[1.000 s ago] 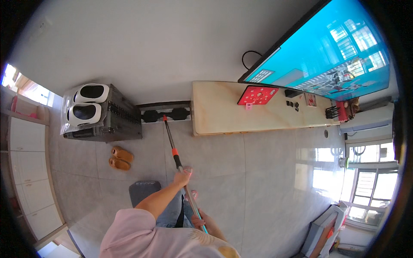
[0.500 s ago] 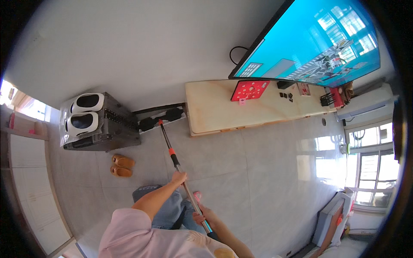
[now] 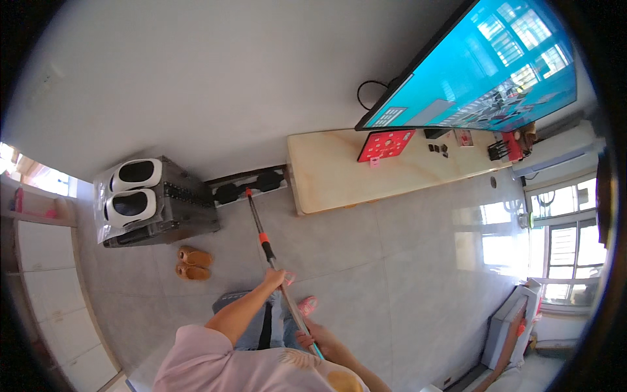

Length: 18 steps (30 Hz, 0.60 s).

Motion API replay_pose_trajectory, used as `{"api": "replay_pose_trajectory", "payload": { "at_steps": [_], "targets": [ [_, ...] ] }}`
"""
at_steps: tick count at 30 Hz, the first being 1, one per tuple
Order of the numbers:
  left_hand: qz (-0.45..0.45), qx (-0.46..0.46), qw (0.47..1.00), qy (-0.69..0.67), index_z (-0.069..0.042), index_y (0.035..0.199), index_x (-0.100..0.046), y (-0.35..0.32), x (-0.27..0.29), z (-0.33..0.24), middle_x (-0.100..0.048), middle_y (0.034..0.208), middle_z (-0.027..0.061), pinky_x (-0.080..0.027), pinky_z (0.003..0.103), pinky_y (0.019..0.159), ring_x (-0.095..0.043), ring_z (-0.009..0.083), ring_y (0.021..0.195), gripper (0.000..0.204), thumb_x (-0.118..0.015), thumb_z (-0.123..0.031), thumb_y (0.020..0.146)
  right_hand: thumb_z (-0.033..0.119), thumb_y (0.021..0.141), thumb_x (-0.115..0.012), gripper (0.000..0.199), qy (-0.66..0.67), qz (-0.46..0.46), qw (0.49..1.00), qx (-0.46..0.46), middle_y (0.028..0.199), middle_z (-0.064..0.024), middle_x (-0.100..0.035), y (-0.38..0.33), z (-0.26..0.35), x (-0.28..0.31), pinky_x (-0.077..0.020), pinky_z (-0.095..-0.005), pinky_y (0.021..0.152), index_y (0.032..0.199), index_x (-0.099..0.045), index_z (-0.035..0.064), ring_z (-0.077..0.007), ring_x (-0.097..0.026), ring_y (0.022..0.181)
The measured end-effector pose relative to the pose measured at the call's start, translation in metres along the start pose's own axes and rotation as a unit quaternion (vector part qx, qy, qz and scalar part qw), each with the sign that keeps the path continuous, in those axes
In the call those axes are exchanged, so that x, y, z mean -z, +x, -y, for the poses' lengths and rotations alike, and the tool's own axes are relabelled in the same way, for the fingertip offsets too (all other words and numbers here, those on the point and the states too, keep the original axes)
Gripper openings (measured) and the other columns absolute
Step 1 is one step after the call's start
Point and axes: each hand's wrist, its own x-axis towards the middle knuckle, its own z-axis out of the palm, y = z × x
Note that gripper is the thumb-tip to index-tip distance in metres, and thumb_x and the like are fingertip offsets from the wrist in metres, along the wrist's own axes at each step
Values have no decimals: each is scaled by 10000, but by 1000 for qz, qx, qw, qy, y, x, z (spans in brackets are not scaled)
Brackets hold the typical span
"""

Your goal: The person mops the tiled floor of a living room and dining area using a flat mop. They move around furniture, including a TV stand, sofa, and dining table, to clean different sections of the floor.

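Both my hands are closed around the metal pole of a long-handled mop [image 3: 257, 218]. My left hand [image 3: 275, 279] grips it about midway, just below a black-and-orange collar. My right hand [image 3: 312, 335] wraps the pole lower down, close to my body, near its blue end. Slanting away to the far left, the pole meets the mop's head [image 3: 248, 187] at an orange joint. That head is wide, black and two-lobed, and lies in the gap between a black case and a cream cabinet, by the wall.
The black case [image 3: 186, 209] at left carries white-framed oval items [image 3: 130, 208] in plastic. Brown slippers [image 3: 194, 262] lie on the grey tiled floor [image 3: 353, 281]. The cream cabinet [image 3: 326, 176] holds a red board [image 3: 385, 145] beneath a large screen [image 3: 483, 72]. Boxes [image 3: 506, 326] stand at right.
The whole view has shifted slightly, with the room appearing a little lower and further right. Both hands keep their hold on the pole. More of a pink slipper shows by my leg.
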Motion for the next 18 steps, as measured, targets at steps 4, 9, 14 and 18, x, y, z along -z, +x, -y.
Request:
{"api": "replay_pose_trajectory", "payload": {
  "at_steps": [4, 9, 14, 18],
  "targets": [
    [-83, -34, 996, 7, 69, 752, -516, 45, 1, 43, -542, 629, 168, -436, 338, 410, -556, 239, 516, 324, -501, -247, 686, 396, 828, -361, 253, -53, -1, 998, 25, 562, -4, -353, 8, -5, -2, -248, -138, 295, 846, -350, 144, -37, -292, 369],
    [-82, 30, 995, 51, 82, 831, -502, 39, 7, 33, -554, 678, 174, -454, 355, 426, -571, 265, 574, 346, -507, -227, 674, 388, 828, -371, 217, 8, 27, 1000, 0, 578, -11, -350, 37, -3, 23, -253, -140, 297, 936, -351, 201, -41, -284, 383],
    [-60, 64, 996, 35, 76, 816, -475, 24, 21, 25, -540, 646, 168, -445, 359, 391, -563, 256, 517, 316, -497, -203, 669, 369, 840, -349, 180, 8, 53, 999, -2, 593, -4, -342, 47, -6, 19, -248, -131, 305, 908, -368, 204, -35, -276, 396],
    [-99, 39, 994, 33, 66, 783, -473, 51, 28, 47, -511, 602, 148, -435, 363, 396, -536, 251, 490, 294, -506, -210, 688, 395, 833, -348, 281, -9, 51, 999, -10, 565, 1, -327, 68, -2, 28, -249, -134, 303, 810, -376, 116, -33, -279, 393]
  ]
}}
